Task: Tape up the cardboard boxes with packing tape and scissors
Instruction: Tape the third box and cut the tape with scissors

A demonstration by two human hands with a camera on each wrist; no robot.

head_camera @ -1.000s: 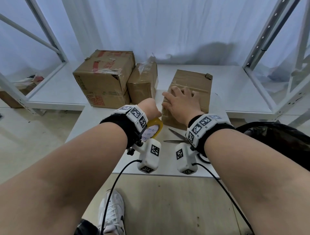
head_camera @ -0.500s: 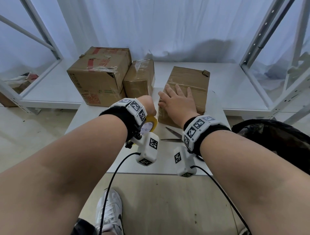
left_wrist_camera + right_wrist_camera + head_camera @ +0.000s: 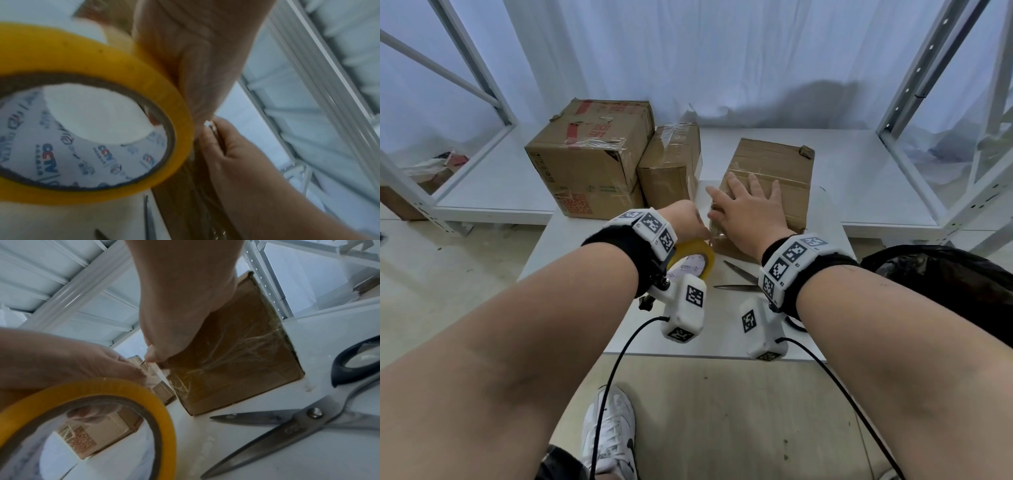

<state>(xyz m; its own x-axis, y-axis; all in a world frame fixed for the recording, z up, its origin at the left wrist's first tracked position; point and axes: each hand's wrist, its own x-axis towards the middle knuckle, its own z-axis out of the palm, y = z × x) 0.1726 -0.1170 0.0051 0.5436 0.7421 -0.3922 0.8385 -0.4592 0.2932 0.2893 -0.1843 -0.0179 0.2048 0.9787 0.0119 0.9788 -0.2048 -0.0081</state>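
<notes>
A flat cardboard box [image 3: 770,164] lies on the white table [image 3: 571,240]. My right hand [image 3: 748,205] rests on its near left part with fingers spread and straight. Its thumb [image 3: 152,356] presses clear tape onto the box's [image 3: 236,363] front face. My left hand [image 3: 690,224] grips the yellow tape roll [image 3: 693,255] just left of that corner, with a short strip running from the roll [image 3: 127,395] to the box. In the left wrist view the roll [image 3: 115,91] fills the left side, and my right hand [image 3: 236,159] lies against the box. Open scissors [image 3: 739,279] lie behind my right wrist.
Two taped cardboard boxes, a large one [image 3: 592,154] and a smaller one [image 3: 671,164], stand at the back left. White metal shelf frames [image 3: 941,85] rise on both sides. A black bag [image 3: 945,274] sits to the right. The scissors' black handle [image 3: 353,360] lies near the box.
My right hand's fingers have spread on the box top, and its thumb now reaches toward my left hand. The roll stays close to the box's near left corner.
</notes>
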